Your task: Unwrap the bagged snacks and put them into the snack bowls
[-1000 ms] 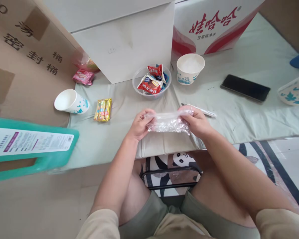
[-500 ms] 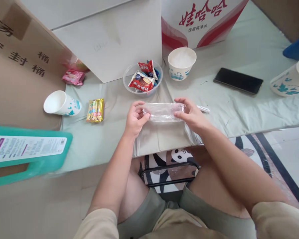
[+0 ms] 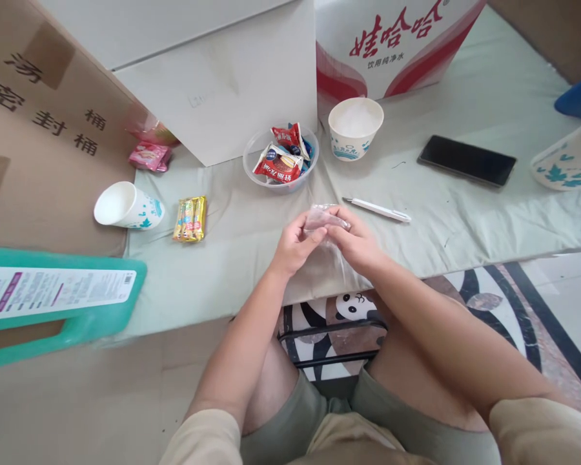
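Between my hands is a clear plastic wrapper [image 3: 323, 216], crumpled and folded small, above the front part of the table. My left hand [image 3: 297, 244] grips its left side, with the thumb pressed on it. On the other side my right hand [image 3: 352, 240] pinches it, and the two thumbs almost meet. Whether anything lies inside the plastic is hidden by the fingers. A white pen [image 3: 377, 210] lies just beyond my right hand. Behind my hands stands a clear round bowl [image 3: 252, 175] of wrapped snacks [image 3: 281, 161].
Left are a yellow snack pack [image 3: 190, 219], a tipped paper cup [image 3: 126, 205], a pink packet [image 3: 149, 157] and a green jug [image 3: 101, 316]. Behind stand a white box [image 3: 252, 90] and another paper cup [image 3: 356, 129]. A phone [image 3: 466, 160] and a third cup [image 3: 569, 158] are right.
My hands have come together, and the wrapper, stretched out flat between them before, is now bunched up. The pen, mostly covered before by my right hand, shows in full.
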### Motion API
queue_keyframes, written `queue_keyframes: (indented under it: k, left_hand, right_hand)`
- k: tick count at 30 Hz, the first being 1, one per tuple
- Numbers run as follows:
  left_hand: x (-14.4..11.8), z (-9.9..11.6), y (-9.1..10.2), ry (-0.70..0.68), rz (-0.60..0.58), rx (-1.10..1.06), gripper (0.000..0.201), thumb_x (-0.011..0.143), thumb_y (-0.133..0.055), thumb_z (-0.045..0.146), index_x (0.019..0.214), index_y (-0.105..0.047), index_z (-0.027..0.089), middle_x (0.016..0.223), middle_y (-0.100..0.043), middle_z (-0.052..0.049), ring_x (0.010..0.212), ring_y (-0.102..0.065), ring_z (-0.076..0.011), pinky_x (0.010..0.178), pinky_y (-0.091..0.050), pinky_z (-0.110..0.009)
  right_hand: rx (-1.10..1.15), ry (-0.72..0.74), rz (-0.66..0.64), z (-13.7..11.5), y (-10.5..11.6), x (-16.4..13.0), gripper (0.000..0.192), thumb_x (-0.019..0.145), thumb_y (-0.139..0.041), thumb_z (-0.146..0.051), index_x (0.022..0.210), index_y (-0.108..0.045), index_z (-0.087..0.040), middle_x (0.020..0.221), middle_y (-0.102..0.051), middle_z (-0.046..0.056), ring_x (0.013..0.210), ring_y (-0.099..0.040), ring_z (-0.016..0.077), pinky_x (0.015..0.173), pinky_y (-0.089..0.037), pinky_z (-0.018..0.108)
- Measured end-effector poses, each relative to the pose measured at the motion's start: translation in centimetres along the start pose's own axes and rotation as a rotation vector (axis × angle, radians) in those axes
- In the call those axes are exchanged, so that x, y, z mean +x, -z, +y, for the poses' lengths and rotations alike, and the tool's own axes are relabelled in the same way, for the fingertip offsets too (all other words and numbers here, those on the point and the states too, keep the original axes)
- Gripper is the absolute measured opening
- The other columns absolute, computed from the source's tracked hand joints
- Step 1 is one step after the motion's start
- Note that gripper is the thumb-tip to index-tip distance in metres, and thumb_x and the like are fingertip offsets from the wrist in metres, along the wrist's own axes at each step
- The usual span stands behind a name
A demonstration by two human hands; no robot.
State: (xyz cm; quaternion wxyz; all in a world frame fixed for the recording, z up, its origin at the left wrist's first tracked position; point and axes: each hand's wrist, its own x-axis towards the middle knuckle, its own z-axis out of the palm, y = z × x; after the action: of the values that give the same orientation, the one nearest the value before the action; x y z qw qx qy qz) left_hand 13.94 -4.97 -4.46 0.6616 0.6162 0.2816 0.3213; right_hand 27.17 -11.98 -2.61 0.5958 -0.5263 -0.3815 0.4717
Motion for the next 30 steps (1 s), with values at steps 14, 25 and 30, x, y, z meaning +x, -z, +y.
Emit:
queue_keyframes:
  k: [14,25,30]
  left_hand:
    - [1.6,2.1,0.3,-0.021,0.469,0.206,0.033,0.065,-0.089,0.041,0.085,-0.067,0.026,0.078,-0.069,0.002,0.071,-0.061,-0.0155,0.070,-0.051,-0.032]
    - [24.0,9.9,-7.0,-0.252,0.026,1.028,0.035,0.058,-0.067,-0.011,0.065,-0.054,0.020,0.064,-0.046,0.002,0.089,-0.063,-0.0234,0.093,-0.049,-0.038]
    - [27.5,7.1,-7.6,-0.149,-0.113,1.052,0.022,0.068,-0.070,0.000,0.065,-0.057,0.018,0.071,-0.057,-0.002,0.100,-0.063,-0.0205,0.095,-0.051,-0.030]
  right_hand:
    - [-0.010,0.079,0.276,-1.3,2.5,2.7,0.028,0.075,-0.061,-0.034,0.100,-0.056,-0.022,0.083,-0.061,-0.002,0.073,-0.056,0.0137,0.068,-0.043,0.030]
    - [0.196,0.027,0.389,-2.5,5.8,4.5,0.012,0.081,-0.056,-0.031,0.091,-0.055,-0.024,0.070,-0.051,-0.006,0.062,-0.045,0.0109,0.062,-0.041,0.028]
    - [0.224,-0.007,0.392,-3.2,6.3,4.9,0.007,0.082,-0.054,-0.030,0.085,-0.054,-0.024,0.068,-0.050,-0.006,0.059,-0.045,0.0102,0.060,-0.041,0.028]
